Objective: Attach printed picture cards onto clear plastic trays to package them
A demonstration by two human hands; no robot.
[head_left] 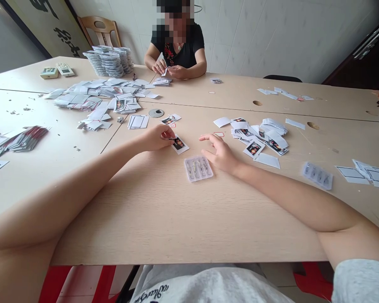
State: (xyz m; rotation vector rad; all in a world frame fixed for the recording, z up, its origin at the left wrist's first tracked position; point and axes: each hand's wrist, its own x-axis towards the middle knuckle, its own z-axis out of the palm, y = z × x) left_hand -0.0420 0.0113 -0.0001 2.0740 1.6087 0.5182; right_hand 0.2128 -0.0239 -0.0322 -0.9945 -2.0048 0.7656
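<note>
My left hand (158, 138) pinches the corner of a small white card with a dark printed picture (180, 144), low over the table. My right hand (221, 154) holds nothing; its fingers are apart and point left, just above a small clear plastic case (198, 168). Inside that case lie several slim metal pieces in separate slots, too small to name. Behind my left hand are another printed card (171, 120) and a few white cards with black lines (138, 122). Right of my right hand spreads a loose heap of printed and white cards (254, 147).
Across the table (189, 227) a person (180, 50) handles a small white piece. Stacked clear cases (109, 61) and a wide pile of cards (91, 94) occupy the back left. Another filled case (317, 175) and lined cards (366, 173) lie at right.
</note>
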